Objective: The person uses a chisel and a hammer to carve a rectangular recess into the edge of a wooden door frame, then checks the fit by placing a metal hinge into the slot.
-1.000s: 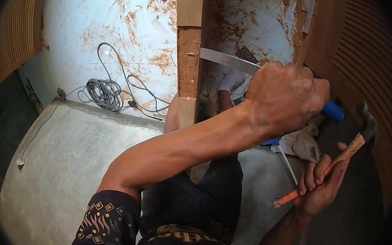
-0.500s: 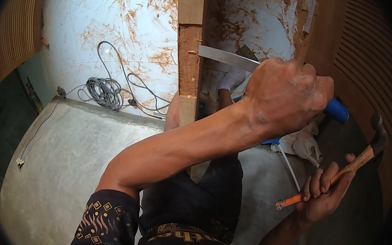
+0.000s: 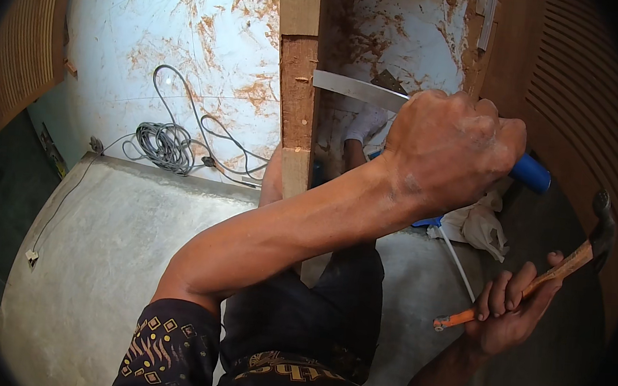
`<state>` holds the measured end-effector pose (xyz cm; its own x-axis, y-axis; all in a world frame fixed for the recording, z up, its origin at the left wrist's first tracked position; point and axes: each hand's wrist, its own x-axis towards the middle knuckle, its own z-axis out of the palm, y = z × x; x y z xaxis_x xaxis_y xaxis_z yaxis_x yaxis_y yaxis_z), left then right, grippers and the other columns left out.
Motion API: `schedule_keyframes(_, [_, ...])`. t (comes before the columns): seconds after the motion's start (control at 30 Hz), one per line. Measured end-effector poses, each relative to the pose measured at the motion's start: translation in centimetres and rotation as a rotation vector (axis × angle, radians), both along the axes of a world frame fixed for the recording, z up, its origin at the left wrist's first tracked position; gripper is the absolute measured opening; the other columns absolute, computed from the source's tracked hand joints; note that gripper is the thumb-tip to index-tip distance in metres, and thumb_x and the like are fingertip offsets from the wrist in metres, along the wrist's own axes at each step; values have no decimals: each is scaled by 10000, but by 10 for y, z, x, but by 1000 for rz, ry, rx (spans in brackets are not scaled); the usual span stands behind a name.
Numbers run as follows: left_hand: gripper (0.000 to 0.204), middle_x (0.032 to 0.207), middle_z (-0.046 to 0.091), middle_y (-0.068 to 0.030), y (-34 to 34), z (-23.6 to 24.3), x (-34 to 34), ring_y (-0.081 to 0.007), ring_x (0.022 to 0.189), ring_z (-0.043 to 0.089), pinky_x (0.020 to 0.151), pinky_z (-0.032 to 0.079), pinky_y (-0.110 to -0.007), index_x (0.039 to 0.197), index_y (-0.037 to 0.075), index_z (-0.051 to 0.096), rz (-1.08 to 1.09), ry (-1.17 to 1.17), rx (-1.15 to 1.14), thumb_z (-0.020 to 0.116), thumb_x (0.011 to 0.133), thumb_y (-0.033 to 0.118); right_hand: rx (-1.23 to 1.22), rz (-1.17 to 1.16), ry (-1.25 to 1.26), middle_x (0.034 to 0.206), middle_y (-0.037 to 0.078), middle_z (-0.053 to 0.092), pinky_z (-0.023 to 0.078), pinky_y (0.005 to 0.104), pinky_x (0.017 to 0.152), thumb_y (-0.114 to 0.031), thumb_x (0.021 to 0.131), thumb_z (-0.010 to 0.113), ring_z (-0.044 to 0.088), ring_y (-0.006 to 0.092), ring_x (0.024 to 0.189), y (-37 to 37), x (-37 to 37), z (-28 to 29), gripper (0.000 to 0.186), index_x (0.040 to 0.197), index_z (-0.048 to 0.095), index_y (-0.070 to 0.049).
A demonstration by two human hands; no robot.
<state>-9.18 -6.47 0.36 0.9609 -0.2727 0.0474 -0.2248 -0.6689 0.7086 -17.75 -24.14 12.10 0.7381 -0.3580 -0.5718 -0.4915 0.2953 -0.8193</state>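
My left hand [image 3: 452, 150] is closed around the blue handle [image 3: 531, 173] of a chisel, my forearm crossing the middle of the view. The flat steel chisel blade [image 3: 355, 88] points left, its tip at the right side of an upright wooden board edge [image 3: 300, 5]. A long, rough recess [image 3: 296, 104] with raised chips is cut into that edge. Lower right, my right hand [image 3: 508, 306] grips a claw hammer [image 3: 571, 261] by its orange-ended wooden handle. The dark hammer head is up to the right, apart from the chisel handle.
Left of the board, a coiled grey cable [image 3: 166, 147] lies on a white floor [image 3: 241, 47] strewn with brown dust. Grey concrete [image 3: 131, 214] is nearer me. Slatted wooden panels [image 3: 585, 63] stand at both sides. A whitish bag [image 3: 483, 230] lies beyond my right hand.
The hammer head has shifted slightly right and down, with my right fingers moving a little. My left hand and the chisel have hardly moved.
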Motion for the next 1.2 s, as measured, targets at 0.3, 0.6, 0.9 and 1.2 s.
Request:
schedule_keyframes(0.3, [76, 670, 646, -65, 6, -6, -4, -271, 616, 706, 449, 521, -411, 837, 129, 625, -6, 32, 55, 677, 807, 175, 39, 64, 128, 610, -31, 327, 225, 214, 336, -398, 1131, 384, 234, 32, 410, 6, -12, -5, 355, 1271, 416, -73])
schedule_keyframes(0.6, [145, 683, 631, -50, 23, 28, -2, -257, 641, 693, 501, 518, -394, 819, 125, 593, -59, 73, 128, 726, 840, 177, -75, 100, 392, 652, -75, 349, 229, 185, 364, -412, 1128, 405, 282, 15, 449, -17, -22, -69, 355, 1299, 508, -119])
schedule_keyframes(0.9, [244, 651, 533, -79, 124, 70, -77, -113, 580, 499, 542, 413, -282, 1006, 38, 580, 308, 262, 332, 799, 902, 67, -634, 642, 346, 972, 236, 694, 520, 503, 801, -253, 966, 664, 664, 463, 921, -33, -73, -349, 344, 1246, 612, -60])
schedule_keyframes(1.2, [418, 1146, 648, -142, 165, 1, -147, -179, 990, 658, 860, 515, -272, 1400, -72, 533, 745, 425, -48, 624, 1027, 94, -830, 524, 363, 1119, 244, 682, 504, 530, 922, -202, 908, 717, 641, 466, 1060, -56, -53, -590, 432, 1319, 593, -155])
